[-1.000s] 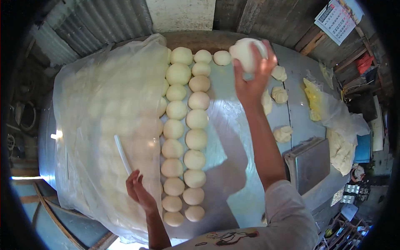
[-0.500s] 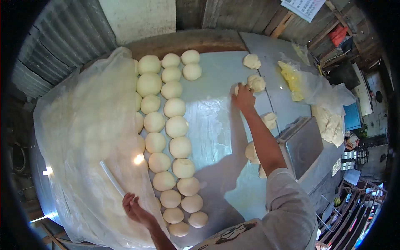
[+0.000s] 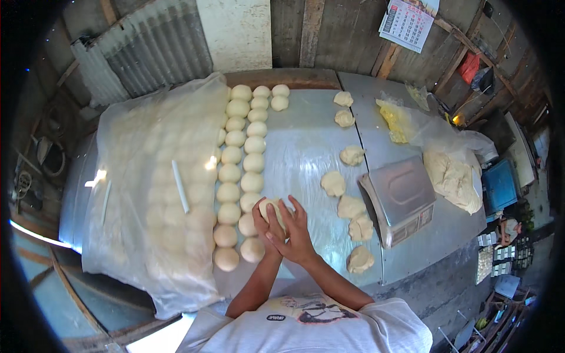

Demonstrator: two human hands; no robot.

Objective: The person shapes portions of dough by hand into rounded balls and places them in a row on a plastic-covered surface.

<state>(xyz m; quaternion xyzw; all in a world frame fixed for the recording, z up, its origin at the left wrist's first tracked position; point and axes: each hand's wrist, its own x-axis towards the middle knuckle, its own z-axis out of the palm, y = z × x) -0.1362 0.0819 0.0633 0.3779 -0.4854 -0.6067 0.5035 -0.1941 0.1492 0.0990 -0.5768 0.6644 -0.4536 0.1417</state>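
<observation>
Both hands are cupped around a dough ball point(image 3: 269, 207) over the near middle of the metal table. My left hand point(image 3: 266, 230) wraps it on its left side. My right hand point(image 3: 298, 234) curves around it from the right, and the two palms meet below it. Just left of them, smooth round dough balls point(image 3: 252, 162) stand in two long rows and a short start of a third. Rough dough lumps point(image 3: 352, 155) lie in a loose column to the right of my hands.
A plastic sheet point(image 3: 150, 176) covers more dough balls on the left, with a pale stick point(image 3: 180, 186) on it. At right stands a scale point(image 3: 406, 191), then a large dough mass point(image 3: 450, 179) partly under plastic and a yellow bag point(image 3: 393, 120). A person point(image 3: 507, 230) is far right.
My right hand has come back from the far dough lumps to the near middle. My left hand has left the plastic sheet and joined it around a dough ball. The view has shifted.
</observation>
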